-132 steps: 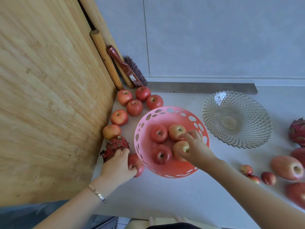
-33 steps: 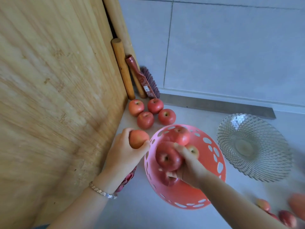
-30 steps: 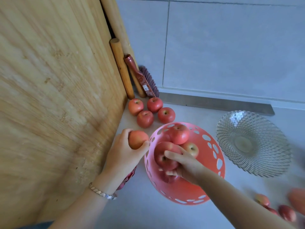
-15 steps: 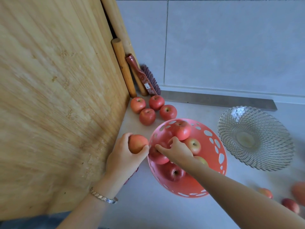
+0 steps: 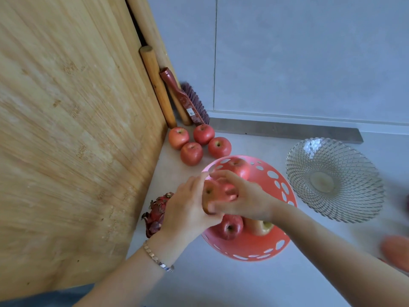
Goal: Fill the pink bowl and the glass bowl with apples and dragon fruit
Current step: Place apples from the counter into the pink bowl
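Observation:
The pink bowl [image 5: 261,247] with oval holes sits on the grey counter and holds several apples [image 5: 229,227]. Over its left rim my left hand [image 5: 188,209] holds an apple [image 5: 210,196], and my right hand [image 5: 245,196] has its fingers on the same apple from the right. The glass bowl [image 5: 334,180] stands empty to the right. A dragon fruit [image 5: 156,213] lies left of the pink bowl, partly hidden by my left hand. Several loose apples [image 5: 200,144] rest behind the pink bowl.
A large bamboo board [image 5: 73,134] leans upright along the left. Wooden rolling pins [image 5: 157,85] and a red-handled brush [image 5: 188,100] stand in the corner against the wall. More blurred fruit [image 5: 396,251] lies at the far right edge.
My left hand has carried its apple right, over the pink bowl's rim. My right hand has lifted from the apples in the bowl and met that apple.

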The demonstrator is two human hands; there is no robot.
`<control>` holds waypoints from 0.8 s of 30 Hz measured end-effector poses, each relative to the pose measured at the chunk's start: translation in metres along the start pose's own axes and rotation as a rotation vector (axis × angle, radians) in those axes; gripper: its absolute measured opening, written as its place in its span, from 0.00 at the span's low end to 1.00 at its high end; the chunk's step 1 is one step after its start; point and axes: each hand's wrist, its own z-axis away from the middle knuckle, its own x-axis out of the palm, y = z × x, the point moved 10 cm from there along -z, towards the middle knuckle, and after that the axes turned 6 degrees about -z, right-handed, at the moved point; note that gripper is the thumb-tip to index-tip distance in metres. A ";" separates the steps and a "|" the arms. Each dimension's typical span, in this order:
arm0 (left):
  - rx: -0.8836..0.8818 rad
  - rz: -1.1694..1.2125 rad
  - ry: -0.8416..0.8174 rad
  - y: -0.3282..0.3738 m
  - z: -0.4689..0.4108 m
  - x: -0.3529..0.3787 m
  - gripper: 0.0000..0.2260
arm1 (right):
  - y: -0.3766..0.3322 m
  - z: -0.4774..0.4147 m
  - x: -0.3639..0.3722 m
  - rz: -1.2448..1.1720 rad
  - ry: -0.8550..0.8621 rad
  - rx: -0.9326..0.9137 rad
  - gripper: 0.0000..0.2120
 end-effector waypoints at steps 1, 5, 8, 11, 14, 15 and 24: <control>0.071 0.005 0.006 0.009 -0.001 0.002 0.38 | 0.001 0.003 -0.001 0.071 -0.002 -0.013 0.31; 0.215 0.142 -0.140 0.028 -0.003 0.022 0.41 | 0.021 0.008 -0.024 0.080 0.215 -0.005 0.34; 0.255 0.050 -0.209 0.016 -0.006 0.041 0.44 | 0.045 0.022 -0.038 -0.073 0.295 0.062 0.35; 0.223 -0.148 -0.298 -0.001 -0.007 0.061 0.41 | 0.078 0.037 -0.026 -0.259 0.197 0.178 0.29; 0.246 -0.305 -0.377 -0.007 -0.004 0.084 0.36 | 0.114 0.052 0.010 -0.363 0.062 0.355 0.27; 0.246 -0.326 -0.380 -0.008 -0.005 0.089 0.35 | 0.122 0.056 0.020 -0.354 0.026 0.414 0.31; 0.209 -0.180 -0.344 -0.015 -0.015 0.090 0.34 | 0.125 0.044 0.057 -0.989 0.043 0.621 0.18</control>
